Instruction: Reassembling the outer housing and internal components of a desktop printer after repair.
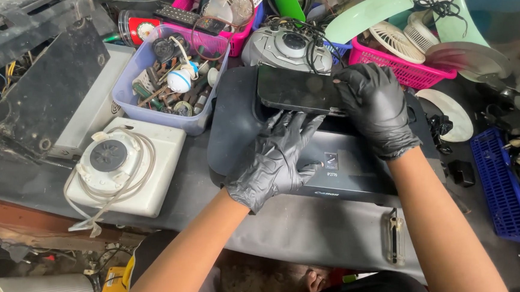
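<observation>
— Cluttered workbench, dark top. What sits at its left edge?

— White appliance with a coiled cord; behind it, a lilac bin of small parts.

— And the hands?

— Left hand, black-gloved, lies flat with fingers spread on the black printer mid-bench. Right hand curls its fingers, pinching the raised glossy lid at its right end. Pink basket sits behind.

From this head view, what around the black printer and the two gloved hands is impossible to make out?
- Head view: the black printer top under the raised glossy black flap, hidden by the flap and both hands.
- Right hand fingertips on the flap's edge: curled under, grip unclear.
- Lavender plastic bin contents: too small and jumbled.
- Blue plastic crate: cut off by the right edge.
</observation>
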